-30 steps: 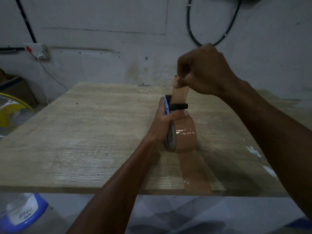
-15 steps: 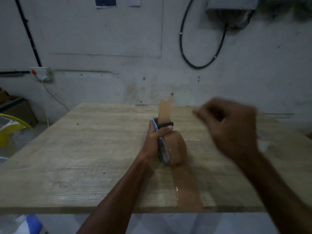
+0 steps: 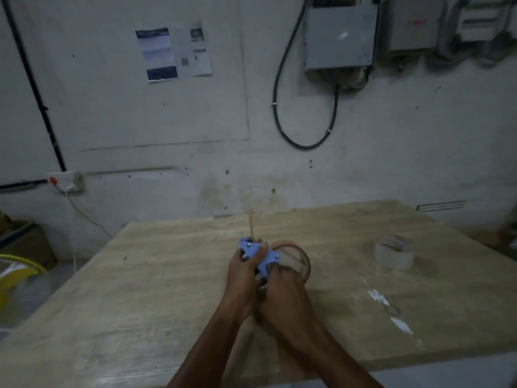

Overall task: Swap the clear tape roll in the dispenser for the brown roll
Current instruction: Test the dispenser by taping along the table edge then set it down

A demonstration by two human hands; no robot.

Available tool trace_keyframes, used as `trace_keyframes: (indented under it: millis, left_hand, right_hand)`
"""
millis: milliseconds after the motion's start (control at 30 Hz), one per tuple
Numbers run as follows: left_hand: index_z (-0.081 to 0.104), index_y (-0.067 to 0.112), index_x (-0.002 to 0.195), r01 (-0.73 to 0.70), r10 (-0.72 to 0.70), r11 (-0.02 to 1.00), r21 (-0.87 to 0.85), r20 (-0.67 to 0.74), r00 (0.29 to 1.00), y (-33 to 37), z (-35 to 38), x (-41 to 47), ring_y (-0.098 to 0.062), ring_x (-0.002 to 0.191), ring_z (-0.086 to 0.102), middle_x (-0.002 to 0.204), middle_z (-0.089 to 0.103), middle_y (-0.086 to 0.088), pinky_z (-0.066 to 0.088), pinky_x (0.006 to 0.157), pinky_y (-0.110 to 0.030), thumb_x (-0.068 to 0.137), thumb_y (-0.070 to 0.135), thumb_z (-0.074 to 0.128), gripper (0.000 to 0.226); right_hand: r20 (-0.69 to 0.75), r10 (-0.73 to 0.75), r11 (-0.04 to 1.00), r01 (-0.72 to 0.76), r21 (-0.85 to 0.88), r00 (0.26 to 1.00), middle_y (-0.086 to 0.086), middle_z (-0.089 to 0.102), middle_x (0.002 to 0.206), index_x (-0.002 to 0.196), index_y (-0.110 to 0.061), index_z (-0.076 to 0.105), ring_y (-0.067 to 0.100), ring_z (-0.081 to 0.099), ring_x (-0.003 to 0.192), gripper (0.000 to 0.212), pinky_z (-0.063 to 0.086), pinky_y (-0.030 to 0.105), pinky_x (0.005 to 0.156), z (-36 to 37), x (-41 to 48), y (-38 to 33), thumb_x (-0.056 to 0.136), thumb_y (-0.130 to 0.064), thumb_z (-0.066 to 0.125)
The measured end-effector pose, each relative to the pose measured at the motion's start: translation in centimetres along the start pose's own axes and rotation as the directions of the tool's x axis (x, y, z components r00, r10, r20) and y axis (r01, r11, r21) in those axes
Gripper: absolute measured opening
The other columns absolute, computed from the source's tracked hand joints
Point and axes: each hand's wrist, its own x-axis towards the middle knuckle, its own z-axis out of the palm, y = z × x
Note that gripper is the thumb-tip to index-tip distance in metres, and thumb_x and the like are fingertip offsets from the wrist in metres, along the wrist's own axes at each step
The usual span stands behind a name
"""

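Here, both hands meet over the middle of the pale wooden tabletop (image 3: 140, 289), wrapped around a blue plastic tape dispenser (image 3: 258, 257) with small metal screws on its side plate. The left hand (image 3: 244, 278) grips the dispenser's front part, its thumb pressed across the blue plate. The right hand (image 3: 282, 292) is curled closed around the rear of the dispenser, fingers hooked through the opening near the handle, the 2 hands touching each other at the palms. The brown roll of packing tape (image 3: 296, 257) sits mounted in the dispenser, just beyond the right hand's knuckles, its round rim showing on the far right side. A thin strip of brown tape (image 3: 251, 224) stands up from the dispenser's front end, seen nearly edge-on. The clear tape roll (image 3: 395, 254), whitish and translucent, lies flat on the tabletop well apart to the right, touching neither hand. Near the right edge of the table are some white scraps (image 3: 377, 296). Behind the table runs a stained white wall (image 3: 195, 121) with a black looped cable (image 3: 279, 107) and a grey metal box (image 3: 340, 35)
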Motion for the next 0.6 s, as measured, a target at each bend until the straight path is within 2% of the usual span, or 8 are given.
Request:
trace_keyframes:
  millis: [67, 167, 233, 333, 400, 467, 533, 600]
  left_hand:
    - [0.057, 0.012, 0.125, -0.012, 0.023, 0.985, 0.169, -0.064, 0.998, 0.5, 0.0, -0.5, -0.029, 0.090, 0.073, 0.111, 0.071, -0.012, 0.061, 0.063, -0.037, 0.074, 0.031, 0.083, 0.060]
    - [0.061, 0.020, 0.113, -0.094, 0.136, 0.900, 0.426, -0.070, 0.988, 1.6, -0.1, -1.4, -0.022, 0.087, 0.074, 0.106, 0.071, -0.006, 0.062, 0.073, -0.041, 0.068, 0.056, 0.079, 0.060]
    - [0.067, 0.021, 0.106, -0.177, 0.211, 0.856, 0.486, -0.016, 0.977, 2.9, 0.1, -2.1, -0.022, 0.081, 0.074, 0.097, 0.073, -0.006, 0.063, 0.072, -0.040, 0.083, 0.063, 0.061, 0.048]
    - [0.070, 0.016, 0.103, -0.261, 0.287, 0.795, 0.548, 0.039, 0.957, 5.3, 0.3, -1.4, -0.021, 0.083, 0.074, 0.099, 0.075, -0.007, 0.062, 0.076, -0.039, 0.094, 0.061, 0.046, 0.052]
    - [0.069, 0.014, 0.110, -0.219, 0.176, 0.799, 0.561, 0.129, 0.976, 6.7, 0.7, -0.7, -0.022, 0.094, 0.071, 0.109, 0.072, -0.005, 0.060, 0.081, -0.040, 0.092, 0.065, 0.046, 0.058]
    - [0.070, 0.007, 0.108, -0.044, -0.065, 0.875, 0.482, 0.209, 0.976, 8.3, 1.4, -0.3, -0.025, 0.093, 0.072, 0.101, 0.074, -0.007, 0.059, 0.082, -0.041, 0.088, 0.064, 0.055, 0.062]
    - [0.072, 0.008, 0.097, 0.051, -0.210, 0.879, 0.474, 0.288, 0.934, 9.6, 2.2, -0.4, -0.023, 0.085, 0.072, 0.093, 0.072, -0.008, 0.059, 0.079, -0.039, 0.084, 0.054, 0.067, 0.048]
    - [0.074, 0.013, 0.090, -0.005, -0.206, 0.850, 0.526, 0.341, 0.917, 10.0, 2.8, -0.3, -0.018, 0.082, 0.069, 0.093, 0.071, -0.006, 0.058, 0.074, -0.031, 0.084, 0.035, 0.074, 0.023]
  right_hand:
    - [0.016, 0.106, 0.987, -0.107, 0.124, 0.994, 0.007, 0.063, 0.128, 0.128, -0.009, 0.057, 0.022, 0.060, 0.116, 0.038, 0.044, 0.028, 0.096, -0.7, 0.4, 0.1, 0.093, -0.022, 0.059]
    - [-0.041, 0.176, 0.918, -0.149, 0.367, 0.984, -0.001, 0.066, 0.110, 0.110, -0.021, 0.060, 0.006, 0.060, 0.092, 0.018, 0.041, 0.008, 0.068, -2.7, -0.1, 0.3, 0.097, -0.033, 0.060]
    - [-0.034, 0.200, 0.845, -0.154, 0.513, 0.979, -0.004, 0.066, 0.093, 0.095, -0.024, 0.059, 0.000, 0.060, 0.078, 0.014, 0.043, 0.008, 0.058, -4.4, -0.5, 0.8, 0.093, -0.037, 0.064]
    - [0.105, 0.224, 0.647, -0.229, 0.728, 0.969, 0.002, 0.074, 0.101, 0.113, -0.011, 0.067, 0.014, 0.071, 0.086, 0.035, 0.057, 0.020, 0.067, -6.7, -1.6, 1.0, 0.088, -0.035, 0.071]
    - [0.186, 0.232, 0.531, -0.285, 0.798, 0.955, 0.005, 0.076, 0.101, 0.117, -0.010, 0.069, 0.022, 0.073, 0.089, 0.036, 0.062, 0.038, 0.075, -7.9, -2.6, 1.0, 0.087, -0.030, 0.073]
    - [0.233, 0.240, 0.472, -0.323, 0.820, 0.942, 0.006, 0.078, 0.096, 0.109, -0.013, 0.073, 0.025, 0.074, 0.087, 0.024, 0.060, 0.040, 0.076, -9.1, -3.7, 0.8, 0.087, -0.023, 0.072]
    - [0.257, 0.256, 0.429, -0.347, 0.834, 0.932, 0.011, 0.079, 0.092, 0.099, -0.010, 0.076, 0.028, 0.074, 0.080, 0.016, 0.058, 0.039, 0.072, -10.3, -4.6, 0.6, 0.086, -0.017, 0.071]
    - [0.300, 0.268, 0.354, -0.383, 0.853, 0.916, 0.019, 0.077, 0.087, 0.089, -0.004, 0.078, 0.030, 0.071, 0.071, 0.012, 0.055, 0.038, 0.068, -11.4, -5.5, 0.5, 0.084, -0.011, 0.070]
